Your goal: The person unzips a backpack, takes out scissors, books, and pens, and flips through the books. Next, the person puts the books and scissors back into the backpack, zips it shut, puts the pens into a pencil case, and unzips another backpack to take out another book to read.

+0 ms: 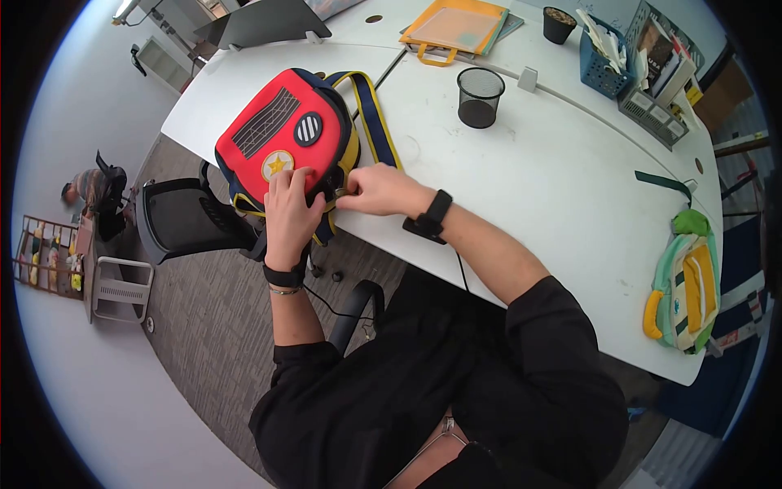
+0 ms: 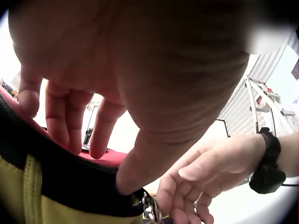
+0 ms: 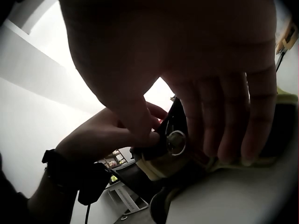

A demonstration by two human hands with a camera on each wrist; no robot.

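A red children's backpack (image 1: 265, 122) with a star badge, navy and yellow sides and a strap lies at the table's left edge. My left hand (image 1: 289, 208) grips its near rim. In the left wrist view the fingers (image 2: 98, 130) press on the red front and the thumb (image 2: 133, 175) on the black side. My right hand (image 1: 383, 196) is at the bag's side, by a metal ring (image 3: 176, 142) near the left thumb. Its fingers (image 3: 224, 135) hang loosely bent beside that ring, thumb apart from them.
A black mesh pen cup (image 1: 481, 98) stands on the white table (image 1: 505, 196). Behind are yellow folders (image 1: 456, 28), a plant pot (image 1: 559, 26), a blue basket (image 1: 607, 57) and a file holder (image 1: 656, 114). A green-yellow bag (image 1: 688, 285) lies right. A chair (image 1: 191, 216) stands left.
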